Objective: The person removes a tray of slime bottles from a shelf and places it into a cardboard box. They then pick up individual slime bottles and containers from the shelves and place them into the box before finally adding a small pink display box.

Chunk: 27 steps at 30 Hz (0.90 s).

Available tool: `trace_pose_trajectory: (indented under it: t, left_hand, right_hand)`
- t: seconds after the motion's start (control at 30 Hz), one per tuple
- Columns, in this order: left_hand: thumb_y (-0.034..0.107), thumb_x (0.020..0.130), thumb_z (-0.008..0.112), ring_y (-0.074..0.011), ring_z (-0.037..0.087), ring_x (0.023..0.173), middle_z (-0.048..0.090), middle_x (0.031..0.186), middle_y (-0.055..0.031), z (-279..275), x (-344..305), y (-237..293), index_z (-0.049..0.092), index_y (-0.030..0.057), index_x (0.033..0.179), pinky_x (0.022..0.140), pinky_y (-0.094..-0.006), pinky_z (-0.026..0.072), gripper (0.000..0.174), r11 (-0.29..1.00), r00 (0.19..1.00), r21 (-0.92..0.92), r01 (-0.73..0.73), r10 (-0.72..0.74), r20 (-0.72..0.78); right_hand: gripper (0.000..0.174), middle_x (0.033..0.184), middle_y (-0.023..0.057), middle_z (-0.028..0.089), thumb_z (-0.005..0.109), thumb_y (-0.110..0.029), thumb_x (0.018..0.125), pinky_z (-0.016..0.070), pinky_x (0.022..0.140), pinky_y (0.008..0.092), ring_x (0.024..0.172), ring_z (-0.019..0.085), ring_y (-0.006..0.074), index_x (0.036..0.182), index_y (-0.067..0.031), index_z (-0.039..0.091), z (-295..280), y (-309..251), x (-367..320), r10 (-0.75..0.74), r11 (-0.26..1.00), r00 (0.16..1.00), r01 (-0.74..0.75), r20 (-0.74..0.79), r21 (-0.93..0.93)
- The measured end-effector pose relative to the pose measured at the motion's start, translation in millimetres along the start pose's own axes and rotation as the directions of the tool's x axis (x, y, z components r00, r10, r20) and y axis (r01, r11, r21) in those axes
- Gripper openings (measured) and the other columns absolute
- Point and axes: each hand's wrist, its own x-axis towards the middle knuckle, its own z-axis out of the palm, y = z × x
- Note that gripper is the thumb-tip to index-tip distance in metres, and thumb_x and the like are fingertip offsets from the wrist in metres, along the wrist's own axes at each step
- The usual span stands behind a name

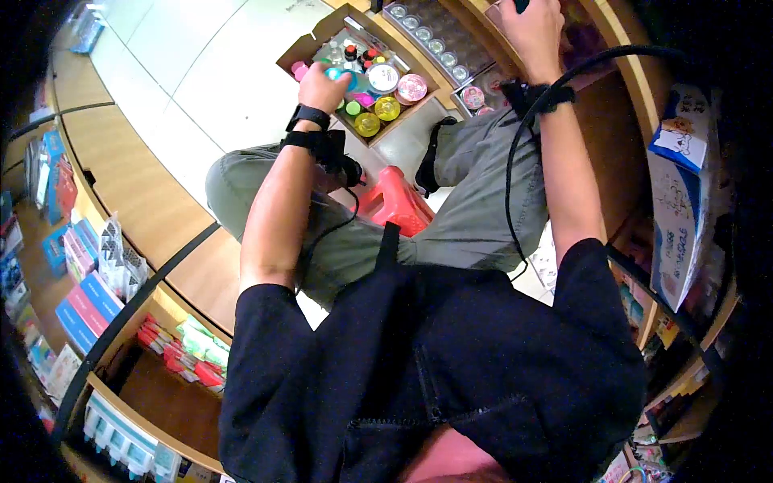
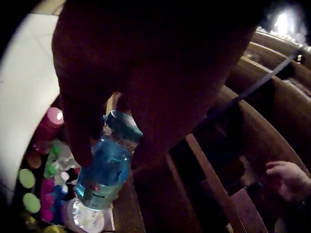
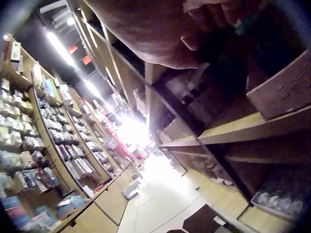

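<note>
The left hand (image 1: 322, 90) grips a blue bottle (image 2: 104, 170) near its cap; the bottle is over the box (image 1: 303, 48) on the floor (image 1: 185, 72), which holds tubs and small bottles; the right hand (image 1: 533, 26) is at the shelves (image 3: 233, 127), fingers curled round a dark item, apparently, too dim to name.

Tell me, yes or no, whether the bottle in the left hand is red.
No, the left wrist view shows the bottle held in the left hand is blue.
</note>
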Motion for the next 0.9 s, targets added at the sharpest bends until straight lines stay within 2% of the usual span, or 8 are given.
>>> trace_pose_trajectory:
  t: [0.07, 0.23, 0.33, 0.4, 0.47, 0.53, 0.67, 0.9]
  left_hand:
    - [0.039, 0.067, 0.067, -0.0315, 0.060, 0.095, 0.063, 0.099, -0.0204, 12, 19, -35, 0.059, -0.0008, 0.101, 0.081, -0.0377, 0.0478, 0.053, 0.970, 0.967, -0.052, 0.237, -0.230, 0.109]
    - [0.042, 0.068, 0.066, -0.0262, 0.066, 0.063, 0.065, 0.073, -0.0180, 20, 37, -65, 0.061, -0.0075, 0.090, 0.064, -0.0331, 0.0522, 0.054, 0.880, 0.901, -0.201, 0.430, -0.403, 0.162]
    - [0.042, 0.067, 0.066, -0.0288, 0.066, 0.074, 0.065, 0.081, -0.0207, 26, 49, -75, 0.061, -0.0080, 0.092, 0.069, -0.0352, 0.0516, 0.056, 0.865, 0.872, -0.157, 0.476, -0.442, 0.211]
    - [0.042, 0.065, 0.068, -0.0336, 0.059, 0.097, 0.061, 0.100, -0.0235, 17, 45, -53, 0.059, -0.0031, 0.097, 0.084, -0.0401, 0.0463, 0.056, 0.935, 0.945, 0.173, 0.308, -0.322, 0.054]
    - [0.041, 0.065, 0.068, -0.0340, 0.059, 0.096, 0.061, 0.099, -0.0215, 19, 42, -45, 0.057, 0.0010, 0.101, 0.084, -0.0404, 0.0459, 0.055, 0.935, 0.972, 0.281, 0.214, -0.233, 0.034]
    - [0.035, 0.068, 0.067, -0.0323, 0.057, 0.099, 0.061, 0.103, -0.0178, 22, 45, -42, 0.054, 0.0044, 0.106, 0.086, -0.0404, 0.0436, 0.051, 0.907, 0.978, 0.405, 0.115, -0.175, 0.114]
    - [0.036, 0.073, 0.064, -0.0274, 0.054, 0.105, 0.060, 0.109, -0.0134, 28, 43, -36, 0.052, 0.0089, 0.113, 0.091, -0.0376, 0.0369, 0.050, 0.756, 0.976, 0.649, -0.089, -0.063, 0.208]
    - [0.043, 0.071, 0.066, -0.0279, 0.047, 0.106, 0.059, 0.105, -0.0095, 48, 34, -31, 0.056, 0.0081, 0.107, 0.089, -0.0378, 0.0368, 0.051, 0.603, 0.998, 0.798, 0.016, -0.061, 0.026]
  right_hand:
    - [0.034, 0.103, 0.0223, 0.052, 0.054, -0.019, 0.082, 0.0418, 0.083, 0.0450, 0.096, 0.049, 0.0397, 0.109, 0.0008, 0.051, 6, 12, 10, 0.114, 0.992, 0.992, -0.116, 0.046, 0.044]
    - [0.035, 0.083, 0.0236, 0.056, 0.047, -0.026, 0.087, 0.0432, 0.065, 0.0455, 0.073, 0.054, 0.0372, 0.102, 0.0053, 0.053, 19, 36, 26, 0.208, 0.978, 0.951, -0.202, 0.227, -0.050]
    - [0.036, 0.078, 0.0246, 0.056, 0.047, -0.026, 0.086, 0.0428, 0.062, 0.0461, 0.069, 0.054, 0.0395, 0.104, 0.0048, 0.052, 23, 49, 32, 0.305, 0.952, 0.913, -0.293, 0.271, -0.084]
    - [0.037, 0.076, 0.0251, 0.056, 0.047, -0.026, 0.085, 0.0430, 0.063, 0.0466, 0.069, 0.054, 0.0413, 0.107, 0.0037, 0.051, 25, 58, 31, 0.391, 0.920, 0.872, -0.382, 0.296, -0.091]
    - [0.042, 0.075, 0.0262, 0.057, 0.048, -0.025, 0.083, 0.0433, 0.065, 0.0481, 0.072, 0.055, 0.0448, 0.117, -0.0004, 0.047, 31, 64, 29, 0.241, 0.969, 0.967, -0.244, 0.083, 0.032]
    - [0.048, 0.089, 0.0279, 0.058, 0.051, -0.020, 0.079, 0.0432, 0.074, 0.0479, 0.085, 0.054, 0.0454, 0.124, -0.0051, 0.043, 36, 72, 29, 0.333, 0.942, 0.934, -0.334, 0.131, -0.009]
    - [0.045, 0.108, 0.0262, 0.053, 0.055, -0.009, 0.074, 0.0402, 0.086, 0.0450, 0.101, 0.049, 0.0418, 0.118, -0.0060, 0.049, 42, 79, 29, -0.102, 0.995, 0.944, 0.097, -0.314, -0.032]
    - [0.035, 0.104, 0.0234, 0.055, 0.056, -0.007, 0.074, 0.0413, 0.084, 0.0444, 0.098, 0.050, 0.0407, 0.109, -0.0062, 0.056, 41, 81, 39, 0.043, 0.999, 0.963, -0.047, -0.268, -0.007]
